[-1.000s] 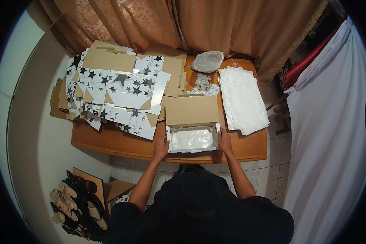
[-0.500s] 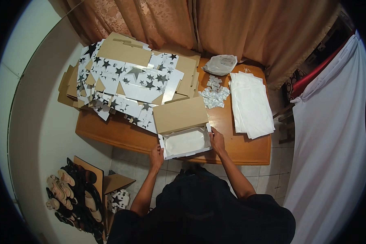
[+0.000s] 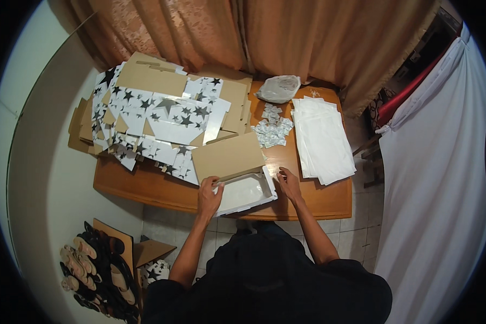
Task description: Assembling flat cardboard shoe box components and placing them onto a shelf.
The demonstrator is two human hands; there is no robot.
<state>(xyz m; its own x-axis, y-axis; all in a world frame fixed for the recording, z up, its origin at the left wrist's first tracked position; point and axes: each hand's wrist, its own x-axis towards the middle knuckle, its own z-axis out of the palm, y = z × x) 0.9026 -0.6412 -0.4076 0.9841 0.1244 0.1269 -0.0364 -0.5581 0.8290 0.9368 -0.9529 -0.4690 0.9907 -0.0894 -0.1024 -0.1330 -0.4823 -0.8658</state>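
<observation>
A shallow cardboard box [image 3: 246, 193], white inside with its brown lid [image 3: 229, 155] folded back, stands at the table's front edge. White paper lines its bottom. My left hand [image 3: 209, 198] grips the left side wall near the lid's hinge, thumb toward the inside. Just off the box's right wall is my right hand [image 3: 289, 185], fingers apart and slightly bent, holding nothing. Beyond the box lies a loose heap of small pale sachets [image 3: 274, 129]. To the right of them is a stack of white paper sheets [image 3: 323, 141].
Flat star-printed cardboard blanks [image 3: 167, 110] pile up on the table's left side. A grey plastic bag [image 3: 278, 88] rests at the back, before a brown curtain [image 3: 291, 38]. A rack of shoes [image 3: 100, 264] stands at lower left; a white cloth [image 3: 421, 189] hangs at right.
My right hand has let go of the box's right wall and moved slightly away. My left hand has shifted up along the left wall. The box has turned a little.
</observation>
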